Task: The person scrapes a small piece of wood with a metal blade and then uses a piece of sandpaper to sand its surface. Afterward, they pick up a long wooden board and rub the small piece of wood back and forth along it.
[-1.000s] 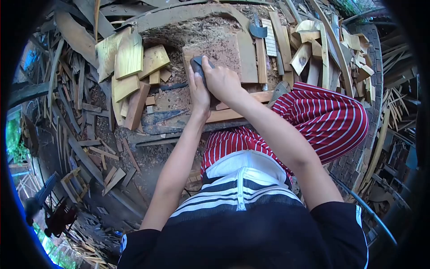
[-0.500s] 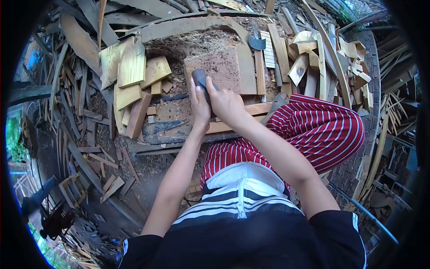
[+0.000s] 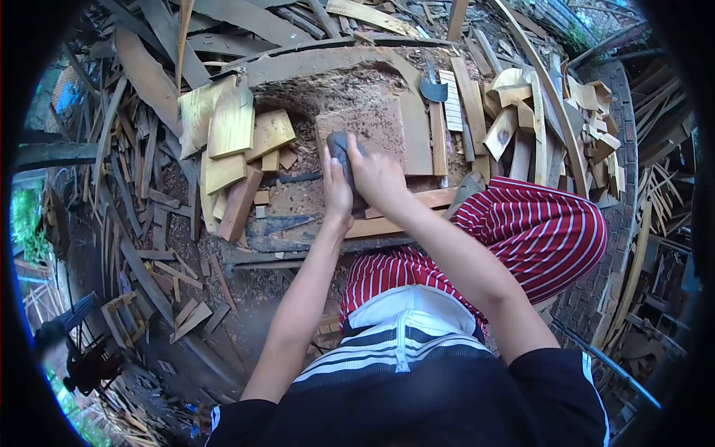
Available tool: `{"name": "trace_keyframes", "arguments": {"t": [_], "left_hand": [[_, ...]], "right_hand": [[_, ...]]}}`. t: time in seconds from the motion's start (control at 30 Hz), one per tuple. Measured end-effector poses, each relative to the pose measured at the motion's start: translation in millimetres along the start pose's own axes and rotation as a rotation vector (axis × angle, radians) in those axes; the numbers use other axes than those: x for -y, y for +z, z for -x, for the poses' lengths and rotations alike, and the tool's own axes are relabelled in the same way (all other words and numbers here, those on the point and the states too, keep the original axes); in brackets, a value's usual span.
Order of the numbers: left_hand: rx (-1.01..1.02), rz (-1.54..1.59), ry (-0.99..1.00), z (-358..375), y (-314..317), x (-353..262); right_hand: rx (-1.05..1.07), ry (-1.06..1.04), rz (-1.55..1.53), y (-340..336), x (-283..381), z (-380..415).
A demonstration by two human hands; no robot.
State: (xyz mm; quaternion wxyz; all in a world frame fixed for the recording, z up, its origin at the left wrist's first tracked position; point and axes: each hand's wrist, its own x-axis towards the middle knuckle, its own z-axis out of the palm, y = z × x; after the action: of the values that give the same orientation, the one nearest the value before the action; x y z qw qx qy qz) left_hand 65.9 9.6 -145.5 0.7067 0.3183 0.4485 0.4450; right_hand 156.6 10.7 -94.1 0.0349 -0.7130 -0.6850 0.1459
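Note:
Both hands hold a dark grey, elongated block (image 3: 338,144) with a rounded end, over the near-left part of a thick square wooden block (image 3: 380,128). My left hand (image 3: 337,191) lies along the dark block's left side with fingers pointing away from me. From the right, my right hand (image 3: 377,176) wraps round it, one finger pressing along its top. The palms hide its lower part, and I cannot make out what it is. The square block rests on a rough, hollowed wooden workbench (image 3: 302,68).
Yellowish wood pieces (image 3: 232,127) are stacked left of the hands. An adze-like blade (image 3: 433,91) lies to the right, near wood strips (image 3: 468,93) and a pile of offcuts (image 3: 514,97). My bent leg in striped trousers (image 3: 536,231) is close on the right. Scrap wood covers the ground.
The view has shifted, so the scene sits slightly lower and to the right. The dark block appears turned a little in my hands, which keep their hold on it.

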Motion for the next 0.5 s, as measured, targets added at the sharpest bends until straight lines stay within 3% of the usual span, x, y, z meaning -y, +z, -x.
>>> {"name": "trace_keyframes", "arguments": {"t": [0.13,0.27,0.33,0.43,0.5], "left_hand": [[-0.051,-0.104,-0.039,2.9,-3.2,4.5],[-0.021,-0.003,-0.056,6.0,2.2,-7.5],[-0.021,0.020,-0.074,3.1,-3.2,-1.7],[-0.063,-0.122,-0.075,6.6,-2.6,-0.8],[-0.010,0.118,-0.143,8.6,4.4,-11.6]], "right_hand": [[0.018,-0.006,-0.011,0.7,1.2,8.6],[0.016,-0.015,-0.034,6.3,0.7,-18.7],[0.023,-0.024,-0.026,-2.6,0.5,3.6],[0.136,0.005,-0.013,-9.6,2.9,18.9],[0.140,0.036,-0.060,-5.4,-3.6,-14.4]]}}
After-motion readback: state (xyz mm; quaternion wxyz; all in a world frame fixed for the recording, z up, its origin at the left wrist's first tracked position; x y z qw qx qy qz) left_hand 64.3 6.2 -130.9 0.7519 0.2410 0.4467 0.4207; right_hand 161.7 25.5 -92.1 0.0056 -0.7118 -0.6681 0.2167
